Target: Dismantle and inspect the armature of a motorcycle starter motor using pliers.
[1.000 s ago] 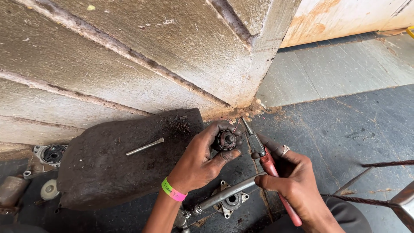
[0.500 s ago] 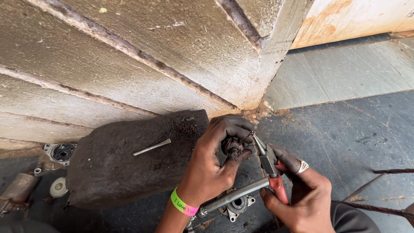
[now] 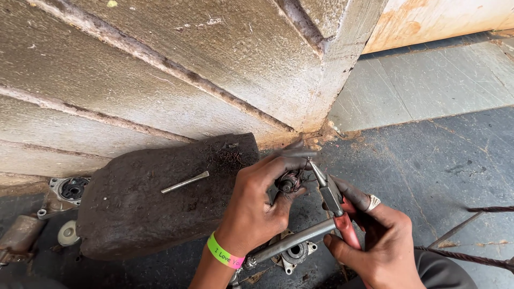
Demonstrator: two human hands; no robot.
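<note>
Item in hand: a small dark wound part, apparently a motor armature (image 3: 289,183), which I see pinched in the fingers (image 3: 284,160) of the left hand (image 3: 257,208), closed around it just right of the big dark stone block (image 3: 160,198), my landmark for this entry. Tool: red-handled needle-nose pliers (image 3: 332,195), gripped in the closed right hand (image 3: 380,241), tips touching the right side of the armature; I cannot tell whether the jaws have bitten onto a wire or only rest against it. A grey metal shaft (image 3: 294,243) runs under both hands, right of the block and below the armature. State of the work, as I judge it: underway, the part still carrying its copper-coloured winding, nothing yet pulled clear that I can see; loose reddish fibres lie on the block's top near its right end, which may be stripped wire. Other stock: a slim metal pin (image 3: 184,182) lying on top of the block; a flanged housing (image 3: 68,190) and a white disc (image 3: 68,233) on the floor just left of the block; another flanged bracket (image 3: 294,256) on the floor right of it, beneath the shaft. A green wristband (image 3: 225,252) sits on the left wrist, a ring (image 3: 372,202) on the right hand.
</note>
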